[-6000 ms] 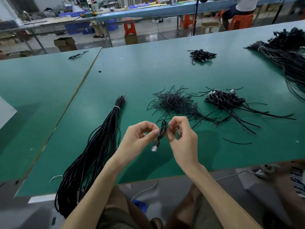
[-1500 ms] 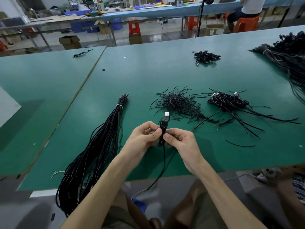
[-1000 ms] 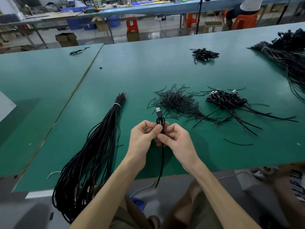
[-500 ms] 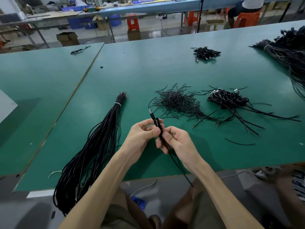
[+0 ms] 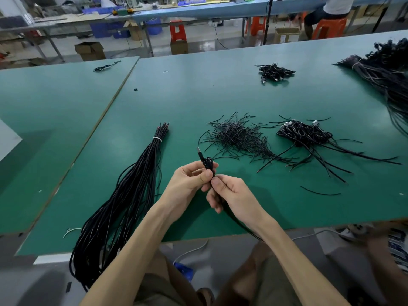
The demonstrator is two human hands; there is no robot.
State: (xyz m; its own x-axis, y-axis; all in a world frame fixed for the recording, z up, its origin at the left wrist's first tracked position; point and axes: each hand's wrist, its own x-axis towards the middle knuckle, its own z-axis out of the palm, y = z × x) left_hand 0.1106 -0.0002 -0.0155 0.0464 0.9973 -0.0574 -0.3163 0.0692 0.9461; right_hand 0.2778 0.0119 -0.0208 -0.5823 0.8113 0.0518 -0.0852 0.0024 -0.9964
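The person sits at the near edge of a green table (image 5: 198, 96), both hands raised just above it; the left hand (image 5: 189, 182) pinches a thin black cable (image 5: 208, 164) between thumb and curled fingers, right where the cable is folded into a small loop; a USB plug (image 5: 198, 149) sticks up and away from that loop, tilted to the left. The right hand (image 5: 234, 195) sits just beside the left, thumb tips almost touching; its fingers are curled round the same cable a little lower, and the rest of the cable runs down under the palm, along the wrist and off the table edge towards the lap.

To the left a long bundle of black cables (image 5: 123, 202) lies on the table, bound near its far end by a white tie (image 5: 157, 139); its near end hangs over the edge. Beyond the hands lies a loose heap of short black wire pieces (image 5: 236, 138); to its right, a pile of coiled cables (image 5: 304, 133) with tails trailing outwards; a single stray wire (image 5: 320, 192) lies nearer the edge. Further back sits a smaller pile of cables (image 5: 274, 72); a big dark bundle (image 5: 388, 76) fills the far right corner.
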